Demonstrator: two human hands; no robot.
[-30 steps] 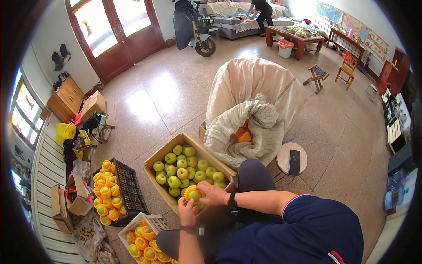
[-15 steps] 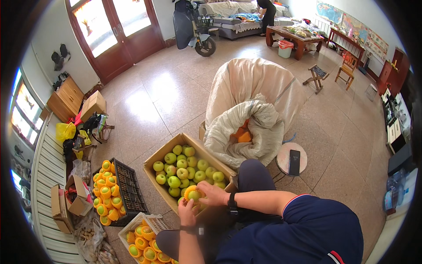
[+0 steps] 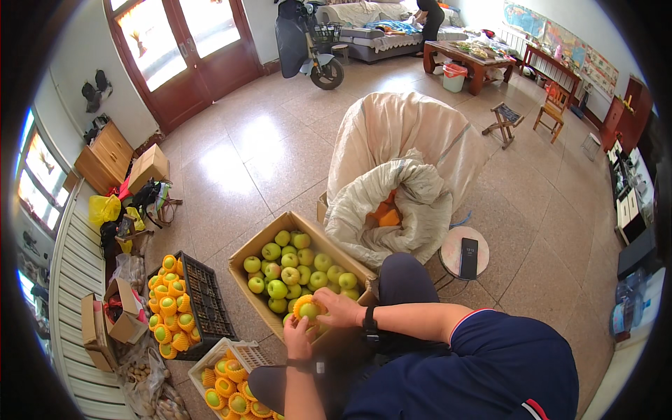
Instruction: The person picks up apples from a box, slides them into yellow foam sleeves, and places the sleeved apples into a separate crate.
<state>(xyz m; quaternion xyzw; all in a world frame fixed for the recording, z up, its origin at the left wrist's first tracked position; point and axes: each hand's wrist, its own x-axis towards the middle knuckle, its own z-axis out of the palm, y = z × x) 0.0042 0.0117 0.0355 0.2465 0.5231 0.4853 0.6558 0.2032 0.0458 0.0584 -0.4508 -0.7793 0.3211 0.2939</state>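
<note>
Between my two hands is a green apple (image 3: 308, 310) partly wrapped in a yellow foam net (image 3: 301, 302). My left hand (image 3: 299, 339) pinches it from the near left side, and my right hand (image 3: 339, 309) grips it from the right. Both hands hover over the near edge of a cardboard box (image 3: 242, 278) full of bare green apples (image 3: 289, 259). Beyond the box, a big whitish woven sack (image 3: 350, 210) has its mouth rolled open, showing orange foam nets (image 3: 387, 212) inside.
Netted apples fill a black crate (image 3: 210, 308) at left and a white crate (image 3: 203, 362) nearer me. At right a round stool (image 3: 451, 245) carries a phone (image 3: 469, 258). Farther off stand a scooter (image 3: 308, 45), a folding stool (image 3: 502, 124) and a low table (image 3: 476, 66); another person (image 3: 429, 21) is by the sofa.
My hands and the apple stay almost exactly in place. The person by the sofa has shifted slightly.
</note>
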